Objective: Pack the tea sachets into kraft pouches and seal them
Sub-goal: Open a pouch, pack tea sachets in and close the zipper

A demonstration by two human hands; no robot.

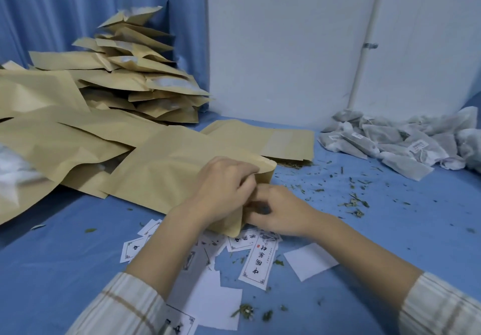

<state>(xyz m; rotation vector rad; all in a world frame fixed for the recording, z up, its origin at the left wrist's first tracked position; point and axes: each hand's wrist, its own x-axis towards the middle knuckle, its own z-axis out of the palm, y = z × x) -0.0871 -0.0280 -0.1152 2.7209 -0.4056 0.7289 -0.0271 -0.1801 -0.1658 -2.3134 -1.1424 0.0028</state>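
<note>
The fingers [246, 172] of the left hand [223, 186] are curled over the upper lip at the open mouth of a kraft pouch [166, 170], pinching it; the fingers of the right hand [279, 211] are bent inward at that mouth, and whether a sachet is held between them cannot be told, since the fingertips are hidden inside the opening. The pouch is laid flat on the blue table [65, 251], its mouth turned towards the person, and it is touched by both hands.

Progress is judged to be well under way but far from finished. A tall stack of kraft pouches [135, 74] is piled against the curtain at the back left, several showing a pale window; these are taken to be filled, though whether they are sealed cannot be made out. More pouches [52, 137] are spread loosely across the left of the table, and one further pouch [273, 139] lies flat just beyond the hands.

A sizeable heap of tea sachets [398, 139] is left at the right, well apart from the hands, so many packings are judged to remain. Printed labels [259, 262] and blank white slips are scattered near the forearms, and loose tea leaves [354, 202] are strewn between the hands and the sachets. The pouch in hand is not yet sealed.
</note>
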